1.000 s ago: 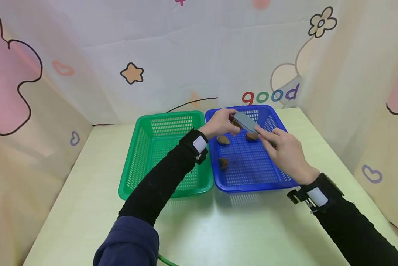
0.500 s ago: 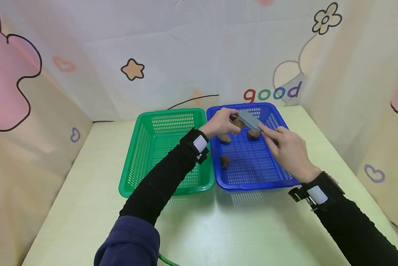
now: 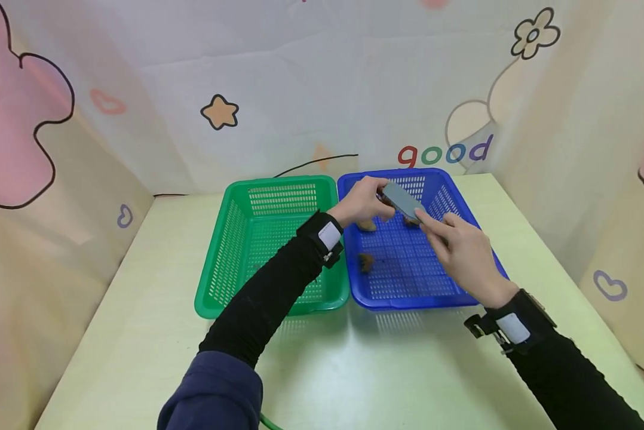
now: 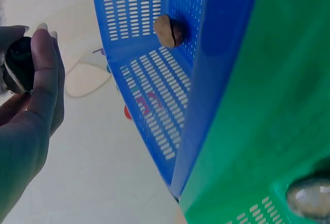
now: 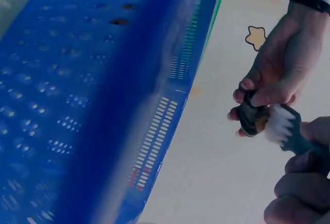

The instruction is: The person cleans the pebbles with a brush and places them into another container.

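Over the far part of the blue basket (image 3: 408, 303), my left hand (image 3: 362, 200) grips a dark, rounded shell (image 5: 251, 115) between thumb and fingers. My right hand (image 3: 467, 254) holds a scrubbing brush (image 3: 402, 200) by its handle, with the forefinger along its grey-blue back. In the right wrist view its white bristles (image 5: 280, 126) meet the shell's brown side. Seen from above, the brush and left hand mostly hide the shell. Inside the blue basket lie brown shell-like lumps, one near its left side (image 3: 366, 263) and one near the left hand (image 3: 367, 226); another lies partly under the brush.
A green basket (image 3: 206, 280) stands against the blue one's left side. In the left wrist view a shiny greyish lump (image 4: 312, 197) lies in it. Both baskets sit on a pale table (image 3: 139, 310), with a patterned curtain (image 3: 300, 89) behind and at the sides.
The brush has shifted slightly back and forth against the shell and tilted, so its bristles, visible half a second ago, are hidden in the head view. My left hand keeps its grip.
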Tool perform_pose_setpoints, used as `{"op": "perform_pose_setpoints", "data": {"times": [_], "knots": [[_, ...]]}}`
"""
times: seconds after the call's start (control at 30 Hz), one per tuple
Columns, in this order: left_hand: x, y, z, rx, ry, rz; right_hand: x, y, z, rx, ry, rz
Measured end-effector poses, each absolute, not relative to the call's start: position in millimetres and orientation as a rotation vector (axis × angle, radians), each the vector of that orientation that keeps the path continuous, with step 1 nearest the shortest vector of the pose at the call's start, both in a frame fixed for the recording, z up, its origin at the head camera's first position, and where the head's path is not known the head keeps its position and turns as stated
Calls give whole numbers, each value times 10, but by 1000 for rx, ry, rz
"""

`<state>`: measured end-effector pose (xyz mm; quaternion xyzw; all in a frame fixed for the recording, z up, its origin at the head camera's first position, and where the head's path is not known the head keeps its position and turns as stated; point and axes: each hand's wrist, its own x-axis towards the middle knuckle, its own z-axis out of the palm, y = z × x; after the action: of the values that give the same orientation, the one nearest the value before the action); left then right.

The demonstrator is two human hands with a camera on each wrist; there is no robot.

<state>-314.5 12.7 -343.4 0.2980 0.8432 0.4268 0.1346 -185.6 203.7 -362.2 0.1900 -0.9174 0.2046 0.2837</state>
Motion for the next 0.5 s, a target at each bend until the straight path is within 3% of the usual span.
{"op": "perform_pose_setpoints", "data": {"times": [0.5], "knots": [[-3132, 23, -3485, 842, 2469, 1216, -1822, 2043, -3661, 489, -2464, 371]]}}
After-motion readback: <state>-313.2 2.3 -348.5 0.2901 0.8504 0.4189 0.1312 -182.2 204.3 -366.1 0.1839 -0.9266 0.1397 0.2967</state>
